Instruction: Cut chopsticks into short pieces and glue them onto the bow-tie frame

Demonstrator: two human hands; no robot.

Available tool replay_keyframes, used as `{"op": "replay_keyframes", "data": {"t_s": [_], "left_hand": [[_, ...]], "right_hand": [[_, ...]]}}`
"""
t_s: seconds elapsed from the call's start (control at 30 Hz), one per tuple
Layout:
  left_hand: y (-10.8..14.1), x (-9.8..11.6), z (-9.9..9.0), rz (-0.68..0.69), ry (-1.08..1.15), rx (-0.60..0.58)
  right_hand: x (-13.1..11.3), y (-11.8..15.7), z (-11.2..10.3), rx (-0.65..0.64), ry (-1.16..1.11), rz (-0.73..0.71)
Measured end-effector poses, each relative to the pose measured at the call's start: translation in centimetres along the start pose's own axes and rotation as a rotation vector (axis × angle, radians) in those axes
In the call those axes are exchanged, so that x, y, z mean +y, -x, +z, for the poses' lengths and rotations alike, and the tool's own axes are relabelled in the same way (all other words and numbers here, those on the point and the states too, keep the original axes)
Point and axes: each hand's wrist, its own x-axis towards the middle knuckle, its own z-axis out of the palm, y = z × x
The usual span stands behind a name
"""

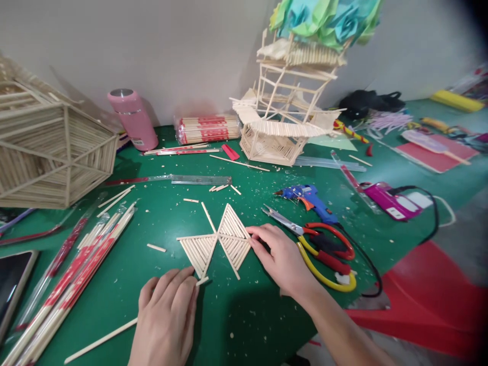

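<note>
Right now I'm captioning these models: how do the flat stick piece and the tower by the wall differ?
The flat stick piece lies flat on the table, while the tower rises from it. The piece looks much smaller than the tower. The piece is undecorated; the tower is topped with blue and green paper. Both are built of thin, pale sticks.

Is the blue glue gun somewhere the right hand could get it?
Probably yes: the right hand is close to the glue gun. The scissors lie between them, but flat, so it could likely reach over after leaving the sticks.
</note>
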Motion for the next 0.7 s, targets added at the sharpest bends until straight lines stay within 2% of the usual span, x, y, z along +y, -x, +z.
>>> {"op": "replay_keyframes", "data": {"t_s": [0.13, 0.27, 0.37, 0.5, 0.7], "left_hand": [[0.8, 0.6, 0.1, 0.011, 0.005, -0.022], [1.9, 1.7, 0.6, -0.087, 0.026, 0.056], [2.4, 2.1, 0.7, -0.082, 0.04, 0.062], [2.4, 2.3, 0.6, -0.057, 0.076, 0.03], [2.1, 1.7, 0.3, -0.047, 0.028, 0.069]], "right_hand": [[-0.2, 0.5, -0.2, -0.01, -0.014, -0.007], [-0.3, 1.2, -0.4, -0.026, -0.027, -0.014], [-0.3, 1.5, -0.4, -0.03, -0.036, -0.013], [-0.4, 1.4, -0.3, -0.02, -0.042, -0.017], [-0.3, 1.6, -0.2, 0.051, -0.065, -0.024]]}}
